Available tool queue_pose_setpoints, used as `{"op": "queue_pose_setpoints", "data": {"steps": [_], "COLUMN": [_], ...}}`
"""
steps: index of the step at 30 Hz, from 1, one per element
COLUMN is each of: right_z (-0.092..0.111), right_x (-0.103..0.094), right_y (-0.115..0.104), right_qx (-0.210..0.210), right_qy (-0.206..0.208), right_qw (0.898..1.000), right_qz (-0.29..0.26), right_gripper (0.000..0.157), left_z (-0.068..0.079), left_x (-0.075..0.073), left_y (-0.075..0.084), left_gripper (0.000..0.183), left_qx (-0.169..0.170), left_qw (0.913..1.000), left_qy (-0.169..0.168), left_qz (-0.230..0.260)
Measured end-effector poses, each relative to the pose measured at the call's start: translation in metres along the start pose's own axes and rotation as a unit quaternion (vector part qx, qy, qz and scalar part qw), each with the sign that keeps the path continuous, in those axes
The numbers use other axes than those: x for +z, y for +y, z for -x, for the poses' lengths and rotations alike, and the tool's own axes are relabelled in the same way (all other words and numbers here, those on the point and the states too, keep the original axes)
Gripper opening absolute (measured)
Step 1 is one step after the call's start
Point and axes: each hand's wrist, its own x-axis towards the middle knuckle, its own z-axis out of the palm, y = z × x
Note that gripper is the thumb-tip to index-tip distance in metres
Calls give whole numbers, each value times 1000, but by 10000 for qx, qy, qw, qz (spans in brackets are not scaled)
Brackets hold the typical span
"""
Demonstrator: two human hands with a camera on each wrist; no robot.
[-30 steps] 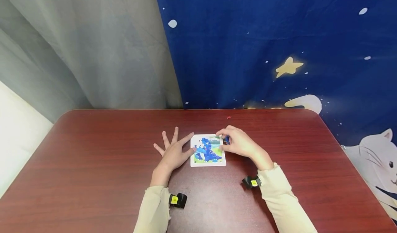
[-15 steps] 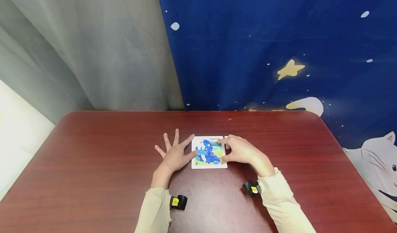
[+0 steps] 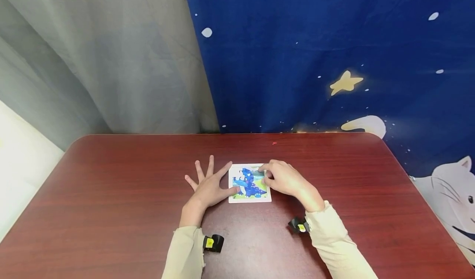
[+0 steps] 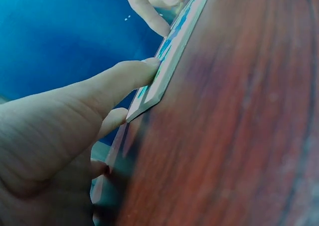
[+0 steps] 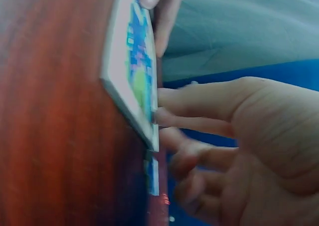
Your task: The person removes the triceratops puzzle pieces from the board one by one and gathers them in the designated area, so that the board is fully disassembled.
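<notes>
- The left grip [image 3: 208, 191], a bare hand, is released: its fingers are splayed and straight, the thumb resting on the face of a square panel [image 3: 249, 200], the index fingertip at its far left corner.
- The right grip [image 3: 286, 180], also bare, has thumb and index finger bent toward each other at the panel's right side; whether they pinch anything cannot be told.
- The panel, a thin, straight-edged slab with a smooth white border, lies flat between both grips; a blue cartoon creature [image 3: 248, 184] is printed on it over green.
- Just past the panel's corner, in the right wrist view, lies a flat blue-and-white piece [image 5: 154, 176], partly blurred.
- Beneath, the tabletop [image 3: 130, 209] is glossy reddish-brown with streaky wood grain and rounded far corners; a tiny red speck [image 3: 274, 143] lies near its far edge.
- Cream cloth sleeves [image 3: 183, 250] cover the forearms.
- Behind hang grey fabric [image 3: 122, 56] in soft folds and dark blue fabric [image 3: 282, 56] printed with a yellow star [image 3: 346, 83].
</notes>
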Motion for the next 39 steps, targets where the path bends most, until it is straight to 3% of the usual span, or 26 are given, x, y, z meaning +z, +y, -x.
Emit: {"op": "queue_pose_setpoints", "data": {"steps": [5, 17, 27, 34, 39], "right_z": [-6, -6, -9, -23, -35], "right_x": [8, 3, 6, 7, 13], "right_y": [-3, -3, -3, -11, -11], "right_qx": [-198, -103, -36, -513, -721], "right_qy": [257, -312, -223, -86, -231], "right_qw": [9995, 9994, 9997, 9986, 9971], "right_qz": [-31, -78, -85, -121, -14], "right_gripper": [24, 33, 30, 28, 25], "left_z": [2, 0, -2, -3, -4], "left_x": [1, 1, 2, 1, -1], "left_y": [-2, -4, -3, -2, 0], "left_gripper": [80, 81, 81, 81, 81], "left_qx": [-119, -46, -70, -74, -62], "left_qw": [9999, 10000, 10000, 10000, 9999], "left_qy": [0, 44, 17, -11, -89], "left_qz": [-1, 22, -24, -42, -23]}}
